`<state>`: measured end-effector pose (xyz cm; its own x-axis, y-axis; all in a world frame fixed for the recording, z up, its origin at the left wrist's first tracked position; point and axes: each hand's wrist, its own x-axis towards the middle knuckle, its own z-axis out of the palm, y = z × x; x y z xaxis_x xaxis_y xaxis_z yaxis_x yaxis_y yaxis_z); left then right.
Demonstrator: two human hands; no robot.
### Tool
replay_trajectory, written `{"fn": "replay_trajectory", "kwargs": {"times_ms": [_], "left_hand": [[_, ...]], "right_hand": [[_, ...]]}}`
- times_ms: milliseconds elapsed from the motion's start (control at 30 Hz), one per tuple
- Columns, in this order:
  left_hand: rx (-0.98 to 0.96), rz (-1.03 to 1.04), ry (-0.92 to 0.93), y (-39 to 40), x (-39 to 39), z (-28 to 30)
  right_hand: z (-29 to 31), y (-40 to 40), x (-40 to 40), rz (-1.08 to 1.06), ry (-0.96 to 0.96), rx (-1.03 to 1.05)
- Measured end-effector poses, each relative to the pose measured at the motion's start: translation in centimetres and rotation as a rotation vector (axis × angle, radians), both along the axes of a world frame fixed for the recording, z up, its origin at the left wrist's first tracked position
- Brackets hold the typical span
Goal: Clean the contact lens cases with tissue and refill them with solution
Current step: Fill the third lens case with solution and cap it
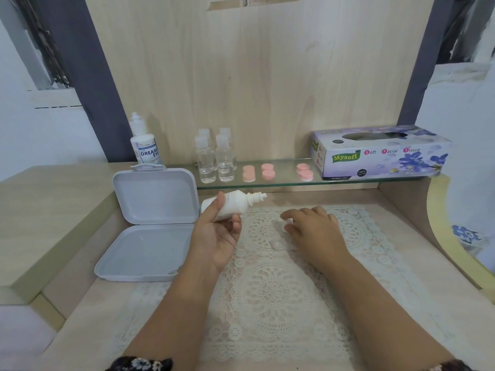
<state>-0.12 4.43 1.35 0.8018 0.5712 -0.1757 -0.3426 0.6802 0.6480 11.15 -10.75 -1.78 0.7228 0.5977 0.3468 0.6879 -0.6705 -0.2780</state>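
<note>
From the head view, the refill step looks to be in hand. The left hand [218, 236] grips a white solution bottle [231, 205], its fingers curled round the body; the bottle lies tilted, uncapped nozzle aimed right, above the far edge of the lace doily [270, 290] on the counter [69, 303]. The right hand [312, 227] rests on the doily, fingertips pinching a small white piece, probably the cap. A clear lens case well [277, 245] sits on the doily between the hands. Pink lens cases [268, 171] wait on the glass shelf [348, 180] beyond the doily. Next, the nozzle likely needs lowering over the clear well before squeezing.
</note>
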Motion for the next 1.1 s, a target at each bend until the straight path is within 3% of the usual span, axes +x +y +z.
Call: {"fn": "replay_trajectory", "kwargs": {"times_ms": [100, 233, 333, 1100], "left_hand": [[0.017, 0.007, 0.014, 0.0, 0.0, -0.1], [0.049, 0.006, 0.034, -0.1, 0.2, -0.2], [0.065, -0.001, 0.047, -0.1, 0.4, -0.4], [0.090, -0.036, 0.028, -0.7, 0.4, -0.5]], "right_hand": [[0.0, 0.0, 0.2, 0.012, 0.039, 0.172], [1.6, -0.1, -0.5, 0.057, 0.418, 0.850], [2.6, -0.1, -1.1, 0.180, 0.684, 1.097], [2.0, 0.2, -1.1, 0.341, 0.669, 0.993]]}}
